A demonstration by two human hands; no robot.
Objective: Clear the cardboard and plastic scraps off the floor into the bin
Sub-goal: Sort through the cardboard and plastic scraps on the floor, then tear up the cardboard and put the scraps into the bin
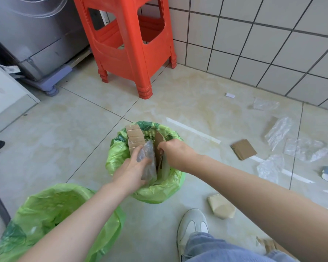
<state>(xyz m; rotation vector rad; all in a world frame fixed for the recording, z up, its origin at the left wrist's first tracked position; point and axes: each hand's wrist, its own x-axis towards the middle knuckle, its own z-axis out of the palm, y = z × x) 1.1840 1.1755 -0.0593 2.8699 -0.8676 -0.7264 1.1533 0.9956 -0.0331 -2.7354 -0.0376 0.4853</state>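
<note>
A small bin lined with a green bag [159, 191] stands on the floor in the middle. Cardboard pieces [134, 137] stick up out of it. My left hand [133, 167] grips a crumpled plastic scrap [149, 161] over the bin's mouth. My right hand [175, 150] pinches a brown cardboard piece [158, 140] inside the bin. On the floor to the right lie a cardboard square [243, 149] and several clear plastic scraps [277, 131], [304, 149], [271, 167], [265, 104].
A second green-lined bin [64, 210] stands at the lower left. A red stool [131, 44] and a grey appliance [36, 35] stand behind. A beige packet [221, 206] lies near my white shoe [192, 225]. White paper strips [193, 130] lie on the tiles; a tiled wall rises at the right.
</note>
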